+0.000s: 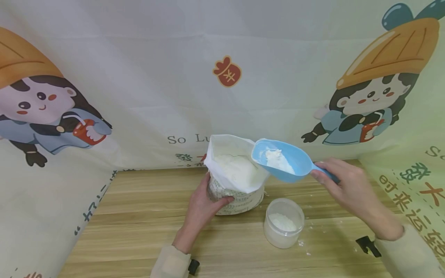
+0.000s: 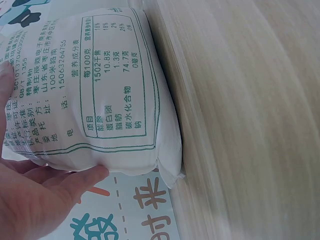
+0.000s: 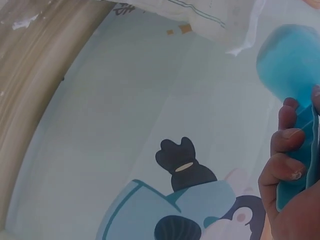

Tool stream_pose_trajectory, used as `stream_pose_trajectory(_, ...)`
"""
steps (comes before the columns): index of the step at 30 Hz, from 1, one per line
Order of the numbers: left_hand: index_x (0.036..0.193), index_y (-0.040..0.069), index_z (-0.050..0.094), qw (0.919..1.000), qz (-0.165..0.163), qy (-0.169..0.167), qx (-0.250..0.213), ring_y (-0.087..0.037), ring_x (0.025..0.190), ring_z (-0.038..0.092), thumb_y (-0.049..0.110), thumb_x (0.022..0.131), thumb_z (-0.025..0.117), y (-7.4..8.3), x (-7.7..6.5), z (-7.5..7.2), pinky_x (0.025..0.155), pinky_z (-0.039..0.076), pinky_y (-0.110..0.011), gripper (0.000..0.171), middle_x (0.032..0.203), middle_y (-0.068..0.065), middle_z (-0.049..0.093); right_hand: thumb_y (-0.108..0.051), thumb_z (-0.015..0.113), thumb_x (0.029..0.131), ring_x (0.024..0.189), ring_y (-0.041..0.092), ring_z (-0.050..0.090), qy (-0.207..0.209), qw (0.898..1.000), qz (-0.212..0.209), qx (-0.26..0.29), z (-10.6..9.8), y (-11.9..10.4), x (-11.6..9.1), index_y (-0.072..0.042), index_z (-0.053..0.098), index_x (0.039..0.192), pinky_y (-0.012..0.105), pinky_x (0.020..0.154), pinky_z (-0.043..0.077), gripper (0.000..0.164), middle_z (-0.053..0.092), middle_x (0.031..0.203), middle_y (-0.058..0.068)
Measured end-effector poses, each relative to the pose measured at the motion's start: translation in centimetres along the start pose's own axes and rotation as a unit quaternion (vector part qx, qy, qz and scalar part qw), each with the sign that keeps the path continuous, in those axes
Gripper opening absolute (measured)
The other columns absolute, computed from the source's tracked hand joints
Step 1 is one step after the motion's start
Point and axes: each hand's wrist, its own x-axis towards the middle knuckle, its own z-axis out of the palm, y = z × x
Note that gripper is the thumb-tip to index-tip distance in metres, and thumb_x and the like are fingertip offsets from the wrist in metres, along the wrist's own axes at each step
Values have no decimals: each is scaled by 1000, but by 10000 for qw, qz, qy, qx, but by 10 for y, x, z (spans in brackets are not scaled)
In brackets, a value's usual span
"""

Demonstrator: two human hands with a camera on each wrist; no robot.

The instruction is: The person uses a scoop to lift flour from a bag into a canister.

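An upright white flour bag (image 1: 240, 199) with its top open stands on the table, with white flour (image 1: 236, 170) inside. My left hand (image 1: 203, 206) grips the bag's side, thumb toward me and fingers round the left. Green printing covers the bag (image 2: 110, 90) in the left wrist view. With my right hand (image 1: 352, 191) I hold a light blue scoop (image 1: 300, 160) by its handle, curled fingers (image 3: 290, 167) round it. A small heap of flour lies in the scoop, whose front lip overlaps the bag's right rim in the head view.
A clear round plastic jar (image 1: 283, 239) with some white flour in it stands on the wooden table (image 1: 139, 227), right of the bag and nearer me. Flour specks (image 1: 301, 243) dot the wood around it. A printed cloth (image 1: 156, 85) hangs behind and along both sides.
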Motion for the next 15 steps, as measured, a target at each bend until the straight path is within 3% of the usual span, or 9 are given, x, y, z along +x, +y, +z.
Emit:
stream_pose_trajectory(8,161,15,34,10000,-12,18,15,-40,141,47,43,73,93,0,0,1,114,39,-62,110,156,-15,49,-10,77,93,78,16,64,-127,9996,211,-126,-14,3,-9,-2,76,106,16,73,49,15,74,92,2)
stream_pose_trajectory(15,162,16,33,10000,-6,18,30,-40,141,47,45,73,93,-1,1,1,114,39,-62,111,156,-14,50,-10,76,94,79,12,64,-163,9995,263,-96,-22,6,-15,-3,76,106,10,71,49,14,73,92,1)
